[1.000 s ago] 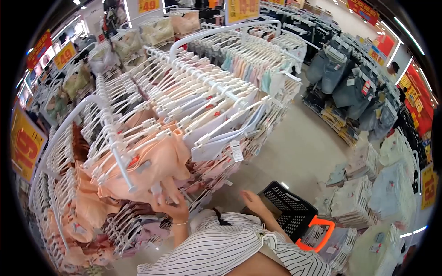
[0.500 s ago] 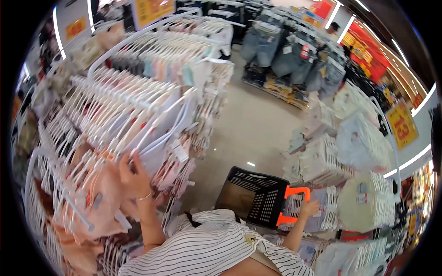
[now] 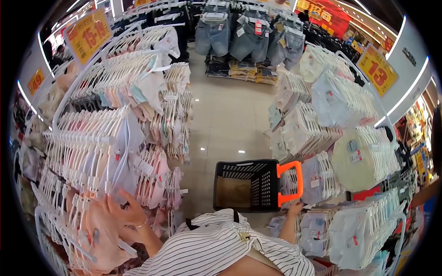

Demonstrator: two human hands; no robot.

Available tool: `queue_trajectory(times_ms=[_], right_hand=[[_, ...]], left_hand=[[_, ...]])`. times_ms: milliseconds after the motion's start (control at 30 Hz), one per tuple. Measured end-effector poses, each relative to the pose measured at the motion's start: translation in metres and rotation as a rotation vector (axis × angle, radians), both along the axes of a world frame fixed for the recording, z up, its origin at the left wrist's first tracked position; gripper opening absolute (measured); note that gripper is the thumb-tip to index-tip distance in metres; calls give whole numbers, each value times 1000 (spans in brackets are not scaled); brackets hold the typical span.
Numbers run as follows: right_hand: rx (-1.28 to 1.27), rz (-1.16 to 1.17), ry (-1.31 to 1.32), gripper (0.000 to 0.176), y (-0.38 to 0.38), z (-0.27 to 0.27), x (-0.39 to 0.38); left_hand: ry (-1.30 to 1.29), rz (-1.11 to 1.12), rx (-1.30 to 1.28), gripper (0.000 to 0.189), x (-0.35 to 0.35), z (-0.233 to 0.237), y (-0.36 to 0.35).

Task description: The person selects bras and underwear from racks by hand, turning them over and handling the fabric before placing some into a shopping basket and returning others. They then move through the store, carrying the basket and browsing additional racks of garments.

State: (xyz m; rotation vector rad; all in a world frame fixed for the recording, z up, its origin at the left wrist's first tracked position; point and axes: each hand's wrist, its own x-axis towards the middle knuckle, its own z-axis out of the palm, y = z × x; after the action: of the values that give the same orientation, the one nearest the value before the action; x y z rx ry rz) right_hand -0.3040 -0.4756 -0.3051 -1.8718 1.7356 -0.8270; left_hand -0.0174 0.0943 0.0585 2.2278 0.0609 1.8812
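On the left, my left hand (image 3: 128, 210) is at a rack of briefs on white hangers, its fingers curled against the edge of some peach briefs (image 3: 102, 230). Exactly what the fingertips pinch is hard to make out. A row of pale briefs (image 3: 126, 138) hangs just beyond it. My right hand (image 3: 293, 209) is low on the right, just below the orange handle (image 3: 299, 179) of a black shopping basket (image 3: 246, 162). Its fingers are dark and mostly hidden, so whether they touch the handle cannot be told. The basket is in front of me, with a brownish bottom.
A tiled aisle (image 3: 221, 124) runs ahead between the racks. Pale briefs (image 3: 354, 158) hang on the right-hand rack below a yellow price sign (image 3: 377, 71). Denim shorts (image 3: 248, 41) hang at the far end, above folded clothes (image 3: 241, 70). Another price sign (image 3: 89, 36) tops the left rack.
My view has turned, bringing the aisle upright. My left hand is lower in view, still by the peach briefs. My right hand, formerly across the handle's outer bar, now shows below it.
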Motion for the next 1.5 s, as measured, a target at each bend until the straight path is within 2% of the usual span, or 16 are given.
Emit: queue_trajectory(times_ms=[33, 67, 133, 200, 300, 367, 433, 700, 833, 933, 1033, 1067, 1167, 1267, 1400, 1500], right_hand=[[-26, -49, -50, 37, -1, 24, 7], [-310, -38, -29, 40, -11, 25, 12], [-421, 105, -137, 40, -38, 9, 22], [-141, 145, -109, 36, -32, 21, 39], [-103, 66, 148, 32, -14, 49, 51], [-101, -13, 136, 28, -3, 55, 62], [-133, 13, 326, 35, 12, 54, 64], [-254, -277, 1060, 10, 130, 25, 89], [224, -9, 656, 35, 187, 56, 86], [397, 203, 411, 33, 206, 90, 75], [371, 368, 357, 32, 184, 85, 56], [533, 437, 428, 42, 165, 78, 53], [327, 342, 388, 52, 142, 121, 75], [264, 594, -242, 60, 115, 86, 97], [311, 438, -481, 65, 138, 91, 115], [-2, 449, -408, 61, 137, 70, 115]], left_hand=[[-47, -41, 29, 34, -3, -2, -6], [-45, -115, 50, 34, -6, -5, -12], [-35, -266, 85, 32, -11, -12, -29], [19, -417, 91, 31, -17, -16, -50], [102, -632, 119, 31, -26, -28, -71], [164, -780, 162, 32, -30, -31, -79], [206, -929, 244, 33, -29, -30, -89], [627, -1250, 261, 24, -26, -63, -132], [827, -1468, 391, 20, -19, -87, -164], [1072, -1643, 362, 21, -21, -127, -189], [1551, -1789, 90, 22, -36, -192, -220], [1599, -1814, 155, 25, -41, -213, -232], [1570, -1687, 852, 51, -61, -246, -263], [1628, -1649, 921, 63, -89, -262, -290], [1731, -1440, 1010, 61, -115, -279, -310], [1923, -1450, 1013, 61, -121, -280, -306]])
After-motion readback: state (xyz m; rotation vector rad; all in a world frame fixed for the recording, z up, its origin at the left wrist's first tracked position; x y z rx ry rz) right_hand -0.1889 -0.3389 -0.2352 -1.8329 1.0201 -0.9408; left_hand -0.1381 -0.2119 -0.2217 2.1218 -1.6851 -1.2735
